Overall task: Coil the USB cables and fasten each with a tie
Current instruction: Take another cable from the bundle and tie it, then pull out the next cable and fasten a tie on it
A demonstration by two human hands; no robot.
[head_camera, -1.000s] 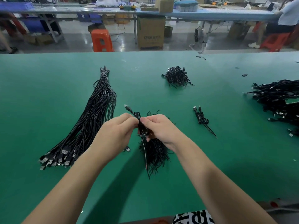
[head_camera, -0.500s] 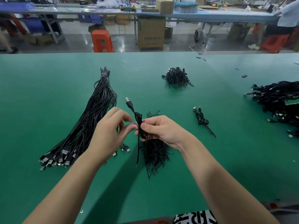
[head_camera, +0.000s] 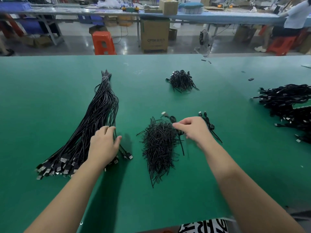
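Left hand (head_camera: 103, 145) rests on the near end of the long bundle of straight black USB cables (head_camera: 94, 125) lying on the green table mat (head_camera: 50, 91); fingers spread and relaxed over the strands, nothing pinched. Right hand (head_camera: 193, 130) holds a coiled black USB cable (head_camera: 175, 121) above the far edge of the near heap of short black wire ties (head_camera: 159, 145), fingers curled round the coil, image blurred there. 1 tied black cable (head_camera: 208, 123) lies just beside the right hand. A second heap of black ties (head_camera: 181, 80) sits farther back. Pile of finished black cables (head_camera: 286, 101) at the right edge.
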